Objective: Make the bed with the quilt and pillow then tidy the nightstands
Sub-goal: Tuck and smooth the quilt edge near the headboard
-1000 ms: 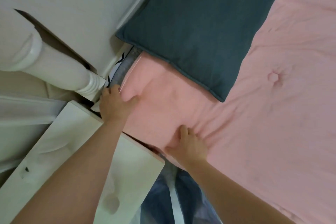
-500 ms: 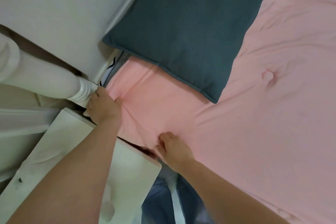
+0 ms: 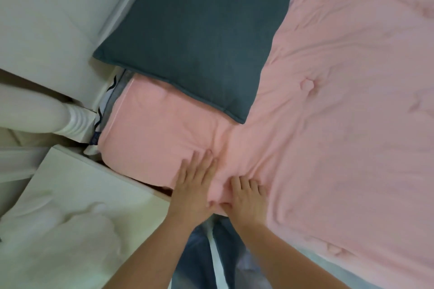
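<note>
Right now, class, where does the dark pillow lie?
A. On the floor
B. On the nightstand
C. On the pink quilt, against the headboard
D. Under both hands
C: the pillow lies on the quilt, its far edge against the headboard, apart from both hands.

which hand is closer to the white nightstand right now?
Left. The left hand lies flat on the pink quilt right at the bed's edge, beside the nightstand corner. The right hand presses the quilt on the left hand's far side, farther from it.
</note>
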Motion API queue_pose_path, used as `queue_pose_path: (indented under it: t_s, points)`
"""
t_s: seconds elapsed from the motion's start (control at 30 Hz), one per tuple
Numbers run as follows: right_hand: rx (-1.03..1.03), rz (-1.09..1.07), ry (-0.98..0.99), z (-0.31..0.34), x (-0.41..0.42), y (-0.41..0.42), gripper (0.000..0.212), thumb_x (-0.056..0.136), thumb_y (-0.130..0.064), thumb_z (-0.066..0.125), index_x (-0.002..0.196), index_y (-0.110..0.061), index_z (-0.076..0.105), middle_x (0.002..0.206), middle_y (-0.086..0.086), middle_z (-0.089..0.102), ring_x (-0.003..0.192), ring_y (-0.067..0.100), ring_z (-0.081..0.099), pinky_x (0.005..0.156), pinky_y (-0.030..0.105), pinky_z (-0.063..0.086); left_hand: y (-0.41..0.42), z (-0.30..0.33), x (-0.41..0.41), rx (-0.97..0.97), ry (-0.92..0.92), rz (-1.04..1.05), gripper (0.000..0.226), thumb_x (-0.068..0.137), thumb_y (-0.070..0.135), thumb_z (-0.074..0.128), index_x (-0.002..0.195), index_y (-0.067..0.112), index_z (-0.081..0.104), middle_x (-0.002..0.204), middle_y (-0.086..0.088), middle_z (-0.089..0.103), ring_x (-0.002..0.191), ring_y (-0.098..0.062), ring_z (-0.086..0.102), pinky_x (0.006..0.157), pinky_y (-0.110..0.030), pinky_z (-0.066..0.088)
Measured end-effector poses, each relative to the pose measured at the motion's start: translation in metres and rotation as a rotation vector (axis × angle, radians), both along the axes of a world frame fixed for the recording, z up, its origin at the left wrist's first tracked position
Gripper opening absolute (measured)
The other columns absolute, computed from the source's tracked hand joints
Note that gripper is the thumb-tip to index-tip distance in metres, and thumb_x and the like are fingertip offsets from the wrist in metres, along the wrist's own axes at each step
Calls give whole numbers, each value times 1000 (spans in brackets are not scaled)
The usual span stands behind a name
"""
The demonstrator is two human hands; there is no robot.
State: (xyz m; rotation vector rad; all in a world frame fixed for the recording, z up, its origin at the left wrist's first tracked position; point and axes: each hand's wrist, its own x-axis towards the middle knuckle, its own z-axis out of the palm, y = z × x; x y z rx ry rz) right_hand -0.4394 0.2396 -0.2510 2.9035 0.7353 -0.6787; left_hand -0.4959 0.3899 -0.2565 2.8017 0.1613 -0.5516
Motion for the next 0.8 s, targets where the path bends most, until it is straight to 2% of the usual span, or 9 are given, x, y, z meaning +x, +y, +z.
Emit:
queue_pose_path:
  t_s: [0.07,0.17,0.27,0.33,0.4,0.5,0.57,0.7,0.8]
  points:
    - [47,113,-17,-8,13,-4,39,52,-46,78,80,-24,64,69,-5,60,61,24,58,60,35,45,-11,-5,6,32,-47,-178,91,79,29,62,155,20,14,164,-4,0,151,-28,3,119,-50,18]
    - [119,194,-2,-16,20,0,20,54,-35,81,68,-25,71,58,-6,62,50,20,60,53,26,46,-17,-6,15,15,-137,-71,55,81,13,38,135,20,50,155,-4,36,142,-26,35,112,-45,37]
    - [309,203,155,-16,5,0,11,70,-32,67,66,-22,69,58,-4,64,50,22,61,50,26,47,-19,-7,6,-16,-147,24,36,66,8,64,102,16,66,125,-5,61,121,-29,55,96,-43,50]
    - [397,251,299,-12,-1,-8,26,84,-34,48,74,-17,65,69,3,65,60,28,61,57,34,50,-21,-6,-3,-47,-97,34,41,50,3,77,86,15,65,101,-2,62,101,-26,60,81,-36,54]
    - [372,299,433,1,10,-18,37,89,-36,33,87,-15,62,84,7,67,76,32,62,70,41,49,-24,2,-5,-58,-46,49,40,44,2,77,76,17,59,84,1,58,84,-24,58,69,-33,53]
    - [247,290,384,16,28,-43,53,81,-56,27,111,-26,60,105,-3,69,97,25,62,86,38,44,-38,12,8,18,15,21,44,43,6,79,78,21,57,78,2,56,76,-24,55,67,-35,49]
    - [176,156,319,21,33,-71,59,68,-69,37,109,-29,56,106,-8,66,100,22,62,88,36,41,-51,19,19,20,55,-59,54,40,17,83,86,24,56,83,4,55,77,-22,55,67,-34,47]
    - [-88,77,316,26,27,-131,63,62,-60,61,113,-28,47,111,-9,56,105,21,54,89,35,38,-88,32,38,-51,82,-352,57,55,36,80,103,25,52,102,1,50,90,-22,51,76,-35,44]
    - [-191,-10,160,22,18,-159,65,49,-53,78,103,-23,56,96,-2,61,85,26,58,71,39,45,-118,33,50,17,118,-394,51,71,31,72,114,21,46,112,-2,44,100,-24,45,83,-38,36]
